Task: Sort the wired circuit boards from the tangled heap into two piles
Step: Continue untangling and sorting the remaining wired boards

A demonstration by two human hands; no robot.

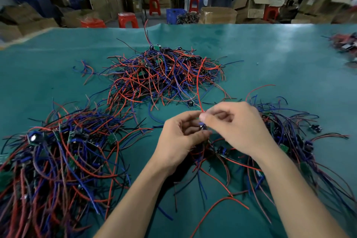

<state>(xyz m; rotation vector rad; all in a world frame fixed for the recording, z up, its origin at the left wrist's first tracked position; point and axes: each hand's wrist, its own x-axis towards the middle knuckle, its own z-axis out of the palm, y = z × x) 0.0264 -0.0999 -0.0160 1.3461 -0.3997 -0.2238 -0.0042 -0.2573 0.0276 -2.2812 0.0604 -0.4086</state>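
Three heaps of wired circuit boards lie on the green table cover (270, 60): the tangled heap (164, 75) in the middle farther back, a left pile (58, 152) near the person and a right pile (293, 141) partly hidden behind the right forearm. No writing or label can be read on any board; the small green boards are blurred. The left hand (179, 141) curls round a small dark wired board (202, 127), mostly covered by the fingers, so its details cannot be made out. The right hand (237, 127) pinches a red wire (199, 87) between thumb and forefinger just above that board; the wire rises toward the middle heap. The left pile runs off the frame's left and lower edges. Cardboard boxes (249, 6) and red stools (128, 19) stand blurred beyond the table.
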